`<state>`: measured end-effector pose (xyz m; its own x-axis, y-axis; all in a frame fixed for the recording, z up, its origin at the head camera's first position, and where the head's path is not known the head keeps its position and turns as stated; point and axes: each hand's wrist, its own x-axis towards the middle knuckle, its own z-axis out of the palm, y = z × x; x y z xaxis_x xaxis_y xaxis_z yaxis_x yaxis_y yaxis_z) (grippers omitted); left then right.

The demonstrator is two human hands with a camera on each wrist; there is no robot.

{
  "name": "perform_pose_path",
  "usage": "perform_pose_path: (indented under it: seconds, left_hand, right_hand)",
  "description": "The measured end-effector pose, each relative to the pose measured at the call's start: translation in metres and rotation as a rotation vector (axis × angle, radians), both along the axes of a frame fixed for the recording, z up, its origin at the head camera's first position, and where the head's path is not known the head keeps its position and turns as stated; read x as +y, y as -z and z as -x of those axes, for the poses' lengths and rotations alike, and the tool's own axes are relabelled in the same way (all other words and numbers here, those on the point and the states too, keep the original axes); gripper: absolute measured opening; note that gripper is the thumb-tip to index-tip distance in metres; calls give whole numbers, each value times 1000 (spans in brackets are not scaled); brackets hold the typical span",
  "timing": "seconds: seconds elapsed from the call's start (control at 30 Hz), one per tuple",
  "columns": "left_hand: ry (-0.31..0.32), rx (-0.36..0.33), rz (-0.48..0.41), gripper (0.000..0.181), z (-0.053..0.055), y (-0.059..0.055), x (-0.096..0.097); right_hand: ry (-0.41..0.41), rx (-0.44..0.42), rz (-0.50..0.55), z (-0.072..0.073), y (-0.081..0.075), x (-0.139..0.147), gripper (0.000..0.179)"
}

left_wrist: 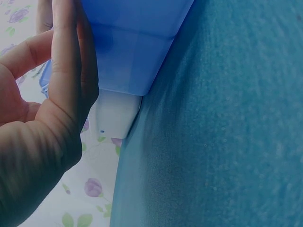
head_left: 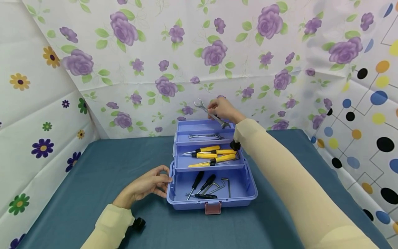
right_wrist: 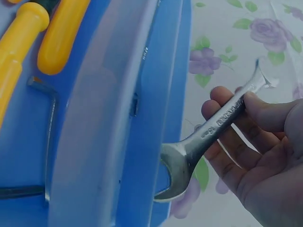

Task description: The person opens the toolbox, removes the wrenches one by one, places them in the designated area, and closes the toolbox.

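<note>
My right hand (head_left: pixel 224 108) pinches a silver double open-end wrench (head_left: pixel 205 110) above the rear trays of a blue toolbox (head_left: pixel 214 204). In the right wrist view, the thumb and fingers hold the wrench (right_wrist: pixel 215 125) near its far end, and its nearer jaw overlaps the tray edge. My left hand (head_left: pixel 152 183) is at the toolbox's left side, fingertips touching the rim. Its fingers look loosely extended along the blue wall (left_wrist: pixel 132 52) in the left wrist view. More wrenches (head_left: pixel 203 136) lie in an upper tray.
Below them, yellow-handled screwdrivers (head_left: pixel 214 152) lie in the middle tray. Black-handled screwdrivers (head_left: pixel 197 180) and hex keys (head_left: pixel 229 188) are in the bottom compartment. A reddish latch (head_left: pixel 212 208) hangs at the box's front. Floral cloth (head_left: pixel 186 65) stands behind the teal-covered table (head_left: pixel 130 155).
</note>
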<state>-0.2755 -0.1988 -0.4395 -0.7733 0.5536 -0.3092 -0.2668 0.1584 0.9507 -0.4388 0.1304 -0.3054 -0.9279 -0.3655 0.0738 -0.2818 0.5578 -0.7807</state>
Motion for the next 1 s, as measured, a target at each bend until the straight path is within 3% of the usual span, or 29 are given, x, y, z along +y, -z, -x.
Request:
perform_pose_path:
  seconds: [0.27,0.47,0.9,1.0]
  left_hand:
    - [2,-4,1,34,0,0,0]
    - [0,-5,3,34,0,0,0]
    - [-6,-9,6,35,0,0,0]
    - [-6,-9,2,36,1,0,0]
  right_hand:
    - [94,-32,119,2,-4,7,24]
    - [100,7,151,1,-6,12,21]
    - [133,-27,321,-1,-13,24,23]
    - [140,-49,318,-3,-14,28,24]
